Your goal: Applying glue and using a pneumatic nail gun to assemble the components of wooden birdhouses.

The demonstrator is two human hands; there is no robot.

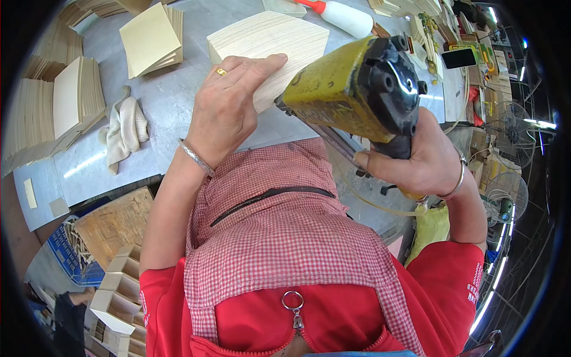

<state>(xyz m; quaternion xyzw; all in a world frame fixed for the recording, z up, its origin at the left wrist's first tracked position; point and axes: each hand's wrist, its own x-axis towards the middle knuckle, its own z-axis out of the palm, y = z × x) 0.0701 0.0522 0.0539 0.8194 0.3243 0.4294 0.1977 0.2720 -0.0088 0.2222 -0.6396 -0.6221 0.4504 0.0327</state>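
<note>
My right hand (431, 160) is closed round the handle of a worn yellow and black air nail gun (339, 83). The gun's nose points left, close to the right side of a light wood-grain box (267, 41). On the near left part of that box, my left hand (229, 101) holds on with its fingers bent over the edge and one finger stretched across the wood. Whether the box is hollow does not show from here. A thin hose (380, 205) runs by the gun's handle.
Stacks of thin wooden panels (77, 95) fill the table's left side, with another stack (151, 38) behind. A crumpled knitted glove (126, 128) lies near my left arm. Beyond the box is a white squeeze bottle (348, 19) with a red nozzle. Assembled wooden boxes (119, 291) stand lower left.
</note>
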